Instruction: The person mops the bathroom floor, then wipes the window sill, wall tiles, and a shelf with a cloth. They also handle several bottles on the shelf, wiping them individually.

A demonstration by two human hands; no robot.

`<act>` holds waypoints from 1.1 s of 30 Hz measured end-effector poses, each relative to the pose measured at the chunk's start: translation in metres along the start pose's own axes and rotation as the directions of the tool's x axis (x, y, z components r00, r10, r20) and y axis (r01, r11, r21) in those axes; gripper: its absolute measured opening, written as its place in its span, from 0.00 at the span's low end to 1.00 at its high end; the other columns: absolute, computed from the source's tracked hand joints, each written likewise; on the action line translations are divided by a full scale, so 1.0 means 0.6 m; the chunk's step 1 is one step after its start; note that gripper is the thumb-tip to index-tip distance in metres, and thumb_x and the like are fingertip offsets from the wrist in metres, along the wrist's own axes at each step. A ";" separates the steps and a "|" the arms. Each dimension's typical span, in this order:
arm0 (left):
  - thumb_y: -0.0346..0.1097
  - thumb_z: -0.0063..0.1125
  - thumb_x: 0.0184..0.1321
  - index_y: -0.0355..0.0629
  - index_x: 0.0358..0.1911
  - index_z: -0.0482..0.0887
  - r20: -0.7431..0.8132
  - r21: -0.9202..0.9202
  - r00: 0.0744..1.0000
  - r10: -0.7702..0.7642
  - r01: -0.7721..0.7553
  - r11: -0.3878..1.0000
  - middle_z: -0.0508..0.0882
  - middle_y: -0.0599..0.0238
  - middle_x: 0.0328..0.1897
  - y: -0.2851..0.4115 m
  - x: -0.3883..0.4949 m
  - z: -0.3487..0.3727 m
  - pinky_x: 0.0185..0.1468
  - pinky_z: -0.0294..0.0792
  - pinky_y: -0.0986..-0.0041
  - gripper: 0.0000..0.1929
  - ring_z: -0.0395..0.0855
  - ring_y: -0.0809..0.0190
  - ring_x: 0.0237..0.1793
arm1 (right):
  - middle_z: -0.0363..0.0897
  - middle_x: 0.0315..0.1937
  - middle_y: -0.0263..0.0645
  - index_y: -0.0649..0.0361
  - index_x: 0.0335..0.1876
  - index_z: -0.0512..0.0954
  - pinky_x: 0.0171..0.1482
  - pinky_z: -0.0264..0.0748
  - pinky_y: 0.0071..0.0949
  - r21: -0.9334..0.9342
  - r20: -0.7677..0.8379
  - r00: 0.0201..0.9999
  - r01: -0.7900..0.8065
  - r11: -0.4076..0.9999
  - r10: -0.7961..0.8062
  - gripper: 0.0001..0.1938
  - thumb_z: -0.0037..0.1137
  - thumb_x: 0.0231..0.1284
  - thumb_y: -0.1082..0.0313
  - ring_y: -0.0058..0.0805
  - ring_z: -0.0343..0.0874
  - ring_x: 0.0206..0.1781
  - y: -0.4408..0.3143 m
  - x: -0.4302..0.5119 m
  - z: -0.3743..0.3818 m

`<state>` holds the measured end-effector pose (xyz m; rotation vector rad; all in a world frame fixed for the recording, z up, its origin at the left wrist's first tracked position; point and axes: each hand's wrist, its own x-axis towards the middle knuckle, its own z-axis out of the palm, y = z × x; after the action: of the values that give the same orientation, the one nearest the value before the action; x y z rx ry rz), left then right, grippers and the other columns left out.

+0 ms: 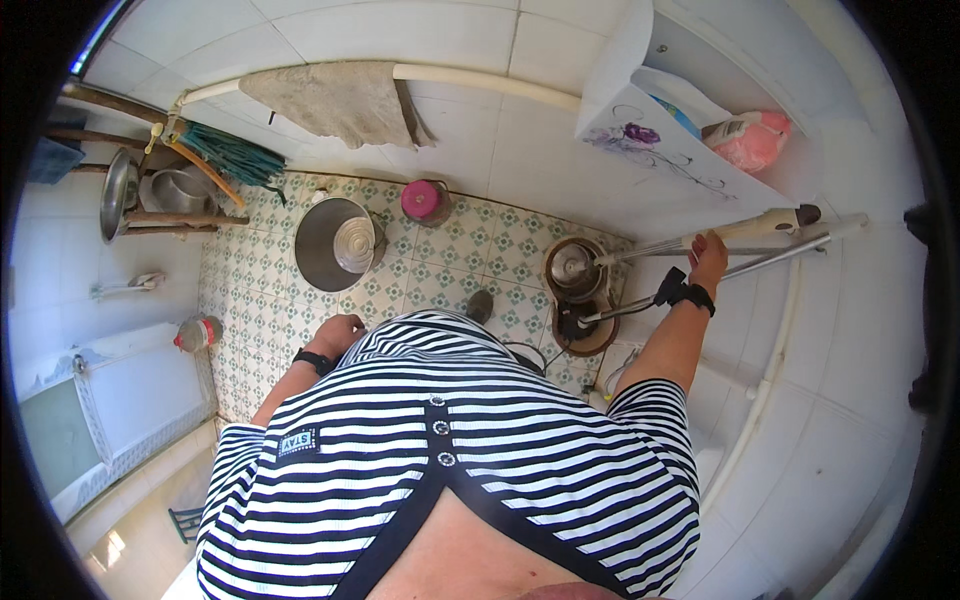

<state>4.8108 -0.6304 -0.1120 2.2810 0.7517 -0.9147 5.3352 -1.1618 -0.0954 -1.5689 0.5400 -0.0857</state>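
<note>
My right hand [707, 259] is at the right, its fingers around the cream grip of a mop handle [739, 226]. That metal pole runs down into the round metal basket [574, 266] of a brown mop bucket [583, 349]. A second metal pole [776, 255] slants beside it, its black lower end in the bucket's other compartment. My left hand [339, 334] hangs low at my left side, near my striped shirt, its fingers curled and partly hidden; no object shows in it. Both wrists wear black bands. A shoe tip [480, 306] shows below my shirt.
A large metal bucket [330, 244] and a pink-lidded container [422, 201] stand on the tiled floor. Metal basins [118, 196] rest on a wooden rack at the left, near a plastic bottle [199, 333]. A towel [322, 101] hangs from a rail below a white wall holder [637, 127].
</note>
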 end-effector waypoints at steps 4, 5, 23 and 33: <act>0.51 0.62 0.57 0.42 0.45 0.90 -0.048 -0.040 0.997 0.058 -0.060 0.997 0.89 0.44 0.40 -0.060 -0.004 0.006 0.50 0.77 0.57 0.21 0.87 0.42 0.44 | 0.85 0.41 0.37 0.57 0.59 0.76 0.36 0.76 0.27 -0.067 0.069 0.998 -0.007 0.998 0.012 0.20 0.61 0.68 0.55 0.25 0.82 0.38 -0.012 -0.072 -0.007; 0.51 0.63 0.56 0.41 0.45 0.90 -0.073 -0.062 0.995 0.060 -0.065 0.996 0.90 0.44 0.38 -0.078 -0.010 0.010 0.48 0.78 0.58 0.22 0.88 0.42 0.42 | 0.85 0.41 0.37 0.57 0.60 0.76 0.36 0.76 0.26 -0.072 0.098 0.995 -0.008 0.997 0.015 0.21 0.61 0.68 0.54 0.25 0.82 0.38 -0.014 -0.086 0.004; 0.48 0.59 0.59 0.39 0.39 0.90 -0.284 -0.457 0.917 -0.281 0.128 0.880 0.90 0.47 0.39 -0.602 -0.189 0.128 0.51 0.78 0.56 0.18 0.88 0.43 0.45 | 0.85 0.39 0.39 0.61 0.57 0.78 0.34 0.77 0.29 -0.570 0.621 0.712 0.124 0.812 0.327 0.20 0.59 0.70 0.55 0.27 0.82 0.34 0.244 -0.657 0.341; 0.44 0.48 0.63 0.39 0.27 0.84 -0.283 -0.481 0.913 -0.293 0.129 0.867 0.86 0.44 0.35 -0.783 -0.242 0.384 0.44 0.72 0.48 0.17 0.81 0.34 0.39 | 0.84 0.45 0.43 0.65 0.62 0.77 0.45 0.79 0.33 -0.400 0.720 0.688 0.518 0.756 -0.092 0.30 0.67 0.61 0.51 0.33 0.83 0.45 0.084 -0.708 0.636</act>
<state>4.3095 -0.5056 -0.2800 1.9731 1.2528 -0.3589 5.0905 -0.6445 -0.0621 -2.1342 -0.3486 0.4134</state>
